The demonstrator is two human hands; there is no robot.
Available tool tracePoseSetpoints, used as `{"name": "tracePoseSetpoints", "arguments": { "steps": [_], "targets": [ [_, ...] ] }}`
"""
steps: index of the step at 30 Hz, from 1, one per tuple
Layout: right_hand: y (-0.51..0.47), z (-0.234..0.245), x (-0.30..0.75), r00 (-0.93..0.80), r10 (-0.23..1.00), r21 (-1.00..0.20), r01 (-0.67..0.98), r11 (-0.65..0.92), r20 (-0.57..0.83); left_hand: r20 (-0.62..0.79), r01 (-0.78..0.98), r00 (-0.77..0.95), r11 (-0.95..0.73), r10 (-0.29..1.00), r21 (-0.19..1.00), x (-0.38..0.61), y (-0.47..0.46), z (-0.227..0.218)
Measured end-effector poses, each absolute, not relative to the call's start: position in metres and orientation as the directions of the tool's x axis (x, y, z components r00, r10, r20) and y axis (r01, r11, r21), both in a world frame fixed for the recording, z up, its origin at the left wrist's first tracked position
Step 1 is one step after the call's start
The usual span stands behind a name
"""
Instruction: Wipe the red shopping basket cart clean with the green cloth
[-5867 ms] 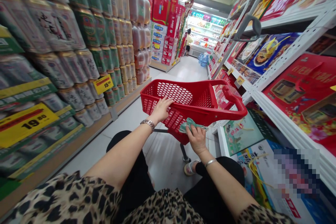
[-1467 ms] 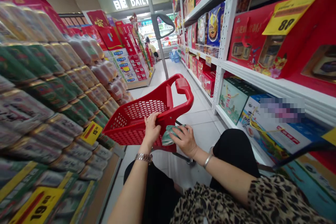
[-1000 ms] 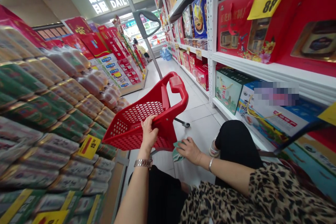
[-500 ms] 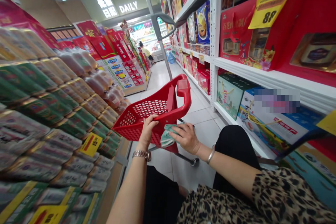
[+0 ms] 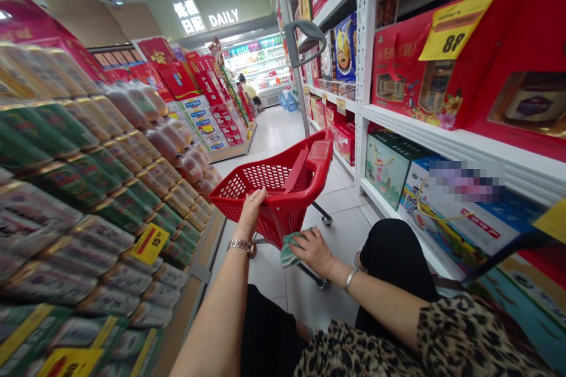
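A red plastic shopping basket on wheels (image 5: 274, 179) stands in the aisle in front of me, with a grey pull handle (image 5: 305, 41) rising behind it. My left hand (image 5: 251, 211) grips the near rim of the basket, fingers curled over the edge. My right hand (image 5: 313, 250) presses a crumpled green cloth (image 5: 288, 246) against the lower near wall of the basket. I am crouched low, with my black-trousered knees just behind the basket.
Stacked packs of cans (image 5: 88, 177) with yellow price tags line the left side down to the floor. White shelving (image 5: 442, 141) with red and blue gift boxes runs along the right. The tiled aisle (image 5: 278, 129) leads ahead to a distant person (image 5: 248, 89).
The basket has tipped and turned while my left hand kept hold of its rim. My right hand with the cloth has slid down from the rim area to the lower near wall.
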State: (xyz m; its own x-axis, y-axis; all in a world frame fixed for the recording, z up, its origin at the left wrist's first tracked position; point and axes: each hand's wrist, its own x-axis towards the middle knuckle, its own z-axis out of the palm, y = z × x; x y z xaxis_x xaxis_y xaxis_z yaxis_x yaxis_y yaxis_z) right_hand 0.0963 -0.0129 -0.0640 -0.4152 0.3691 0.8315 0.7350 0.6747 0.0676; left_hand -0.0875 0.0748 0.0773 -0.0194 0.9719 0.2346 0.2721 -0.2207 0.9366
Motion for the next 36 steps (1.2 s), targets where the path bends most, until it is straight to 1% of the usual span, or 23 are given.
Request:
{"name": "tracePoseSetpoints", "arguments": {
  "steps": [4, 6, 8, 10, 13, 16, 17, 18, 20, 22, 26, 29, 31, 33, 36],
  "targets": [
    [-0.011, -0.081, 0.097, -0.428, 0.392, 0.052, 0.726, 0.686, 0.815, 0.198, 0.224, -0.01, -0.191, 0.98, 0.956, -0.087, 0.075, 0.079],
    [-0.009, -0.086, 0.096, -0.449, 0.389, 0.064, 0.716, 0.695, 0.804, 0.183, 0.209, -0.004, -0.179, 0.983, 0.961, -0.087, 0.074, 0.08],
    [-0.01, -0.085, 0.093, -0.465, 0.378, 0.079, 0.707, 0.702, 0.8, 0.183, 0.203, -0.003, -0.179, 0.983, 0.963, -0.086, 0.072, 0.081],
    [-0.017, -0.074, 0.091, -0.46, 0.368, 0.077, 0.702, 0.708, 0.808, 0.198, 0.206, -0.002, -0.193, 0.98, 0.959, -0.086, 0.07, 0.084],
    [-0.046, -0.034, 0.093, -0.432, 0.323, 0.066, 0.678, 0.732, 0.842, 0.221, 0.218, 0.004, -0.217, 0.975, 0.952, -0.085, 0.066, 0.087],
    [-0.082, 0.027, 0.107, -0.385, 0.148, 0.133, 0.614, 0.778, 0.911, 0.238, 0.22, -0.005, -0.231, 0.971, 0.948, -0.082, 0.063, 0.085],
    [-0.091, 0.048, 0.113, -0.362, 0.108, 0.152, 0.618, 0.772, 0.926, 0.243, 0.217, -0.01, -0.235, 0.97, 0.947, -0.081, 0.063, 0.083],
    [-0.097, 0.067, 0.119, -0.339, 0.097, 0.156, 0.644, 0.749, 0.936, 0.245, 0.213, -0.014, -0.237, 0.969, 0.948, -0.079, 0.064, 0.082],
    [-0.102, 0.095, 0.129, -0.296, 0.185, 0.098, 0.733, 0.673, 0.937, 0.248, 0.201, -0.017, -0.24, 0.969, 0.95, -0.075, 0.066, 0.078],
    [-0.098, 0.109, 0.133, -0.285, 0.248, 0.062, 0.762, 0.644, 0.926, 0.253, 0.189, -0.022, -0.244, 0.967, 0.951, -0.07, 0.068, 0.077],
    [-0.087, 0.108, 0.133, -0.314, 0.268, 0.066, 0.752, 0.656, 0.911, 0.292, 0.179, -0.048, -0.279, 0.955, 0.943, -0.064, 0.063, 0.079],
    [-0.083, 0.102, 0.134, -0.296, 0.262, 0.057, 0.756, 0.652, 0.919, 0.356, 0.203, -0.017, -0.345, 0.934, 0.916, -0.062, 0.046, 0.081],
    [-0.081, 0.102, 0.136, -0.283, 0.256, 0.048, 0.752, 0.658, 0.925, 0.422, 0.247, 0.024, -0.414, 0.906, 0.876, -0.061, 0.03, 0.081],
    [-0.078, 0.105, 0.139, -0.267, 0.265, 0.03, 0.754, 0.656, 0.927, 0.499, 0.322, 0.072, -0.494, 0.863, 0.807, -0.059, 0.014, 0.078],
    [-0.071, 0.112, 0.143, -0.247, 0.3, -0.005, 0.765, 0.644, 0.921, 0.604, 0.5, 0.118, -0.573, 0.788, 0.649, -0.053, -0.003, 0.073]
  ]
}}
